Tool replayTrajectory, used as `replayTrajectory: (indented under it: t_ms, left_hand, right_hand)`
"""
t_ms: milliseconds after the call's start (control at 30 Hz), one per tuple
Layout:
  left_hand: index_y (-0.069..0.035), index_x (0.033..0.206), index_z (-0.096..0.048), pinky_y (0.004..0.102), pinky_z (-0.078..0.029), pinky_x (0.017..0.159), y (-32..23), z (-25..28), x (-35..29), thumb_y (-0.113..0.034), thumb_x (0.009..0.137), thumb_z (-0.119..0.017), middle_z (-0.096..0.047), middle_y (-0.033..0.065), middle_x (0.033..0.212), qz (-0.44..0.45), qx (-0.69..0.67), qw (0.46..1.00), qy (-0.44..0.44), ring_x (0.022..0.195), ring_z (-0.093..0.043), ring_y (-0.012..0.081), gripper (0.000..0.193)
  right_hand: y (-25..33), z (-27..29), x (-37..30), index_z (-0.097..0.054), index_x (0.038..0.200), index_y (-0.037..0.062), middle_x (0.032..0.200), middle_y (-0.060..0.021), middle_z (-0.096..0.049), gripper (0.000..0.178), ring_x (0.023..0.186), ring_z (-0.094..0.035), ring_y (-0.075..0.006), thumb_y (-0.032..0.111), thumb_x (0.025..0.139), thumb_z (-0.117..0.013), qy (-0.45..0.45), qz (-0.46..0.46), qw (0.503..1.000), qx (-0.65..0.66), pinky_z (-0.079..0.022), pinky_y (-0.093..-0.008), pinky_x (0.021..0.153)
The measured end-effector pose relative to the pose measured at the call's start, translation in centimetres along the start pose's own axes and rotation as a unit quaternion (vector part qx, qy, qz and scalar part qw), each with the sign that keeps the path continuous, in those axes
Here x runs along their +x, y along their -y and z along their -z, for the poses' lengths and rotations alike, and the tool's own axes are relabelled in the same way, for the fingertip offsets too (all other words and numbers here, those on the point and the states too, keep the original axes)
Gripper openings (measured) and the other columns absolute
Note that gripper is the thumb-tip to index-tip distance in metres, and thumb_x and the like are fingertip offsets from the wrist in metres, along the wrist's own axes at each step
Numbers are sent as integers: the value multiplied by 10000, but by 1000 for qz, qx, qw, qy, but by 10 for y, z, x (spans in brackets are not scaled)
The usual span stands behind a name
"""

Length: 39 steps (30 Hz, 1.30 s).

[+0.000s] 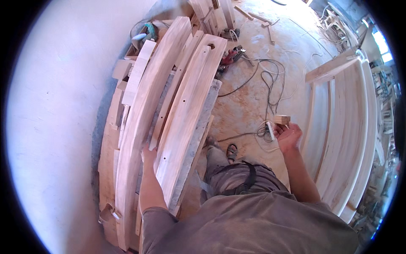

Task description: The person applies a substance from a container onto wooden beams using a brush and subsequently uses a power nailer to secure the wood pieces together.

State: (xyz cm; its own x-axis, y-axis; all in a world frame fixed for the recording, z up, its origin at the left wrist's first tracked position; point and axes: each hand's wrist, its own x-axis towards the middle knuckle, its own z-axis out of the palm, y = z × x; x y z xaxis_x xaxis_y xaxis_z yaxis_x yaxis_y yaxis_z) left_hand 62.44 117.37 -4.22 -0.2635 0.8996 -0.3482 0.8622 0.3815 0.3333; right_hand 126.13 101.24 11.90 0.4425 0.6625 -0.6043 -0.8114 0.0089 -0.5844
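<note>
My left hand (148,154) reaches into a stack of long pale wooden planks (144,106) leaning along the white wall, its fingers pushed down between two boards, so they are partly hidden. My right hand (289,134) is raised over the dusty floor, palm up, with a small wooden block (282,119) at its fingertips. The widest plank (190,110) beside my left hand has small drilled holes and a notch at its far end.
A wooden frame (347,127) with long rails stands at my right. Black and white cables (266,84) trail across the sawdust floor. A red power tool (231,55) and a green one (148,30) lie beyond the planks. My sandalled foot (231,151) is below.
</note>
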Motion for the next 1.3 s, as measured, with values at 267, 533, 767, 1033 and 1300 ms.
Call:
replayTrajectory:
  t_ms: [267,533,767,1033,1300]
  left_hand:
    - [-93,1432,-593,448,-477,1093,-53,6,3,-296,803,-806,-608,203,1420,75,42,993,82,1313,-583,366,694]
    - [-43,1227,-631,515,-496,977,-135,68,0,-93,884,-684,-646,197,1231,-147,2,960,-237,1161,-614,401,351]
    - [12,1463,-493,464,-392,1136,-59,109,96,-345,885,-764,-538,226,1463,2,-20,985,-170,1364,-489,377,731]
    - [31,1463,-515,386,-364,1172,6,107,128,-283,940,-713,-552,167,1476,120,-245,961,-52,1405,-473,283,642]
    - [-45,1444,-568,412,-411,1127,-96,105,130,-394,933,-686,-605,192,1431,204,-115,968,-86,1356,-545,324,630]
  right_hand:
    - [37,-38,59,-556,1234,-16,1073,-211,-647,519,897,-648,-333,346,862,-578,-26,-1,1000,-12,-534,-433,784]
    - [83,-91,143,-582,1216,3,1120,-199,-660,549,925,-646,-316,417,858,-552,-2,0,996,-87,-530,-423,829]
    - [102,-160,200,-534,1271,-37,1151,-232,-639,536,921,-646,-350,327,883,-595,40,-45,993,-98,-527,-435,824]
    - [130,-243,329,-521,1283,-75,1123,-242,-633,557,919,-643,-365,322,901,-609,184,-99,970,-124,-521,-450,826]
    - [179,-287,360,-573,1270,-7,1190,-215,-636,492,975,-641,-340,335,916,-579,234,-72,947,-206,-499,-440,838]
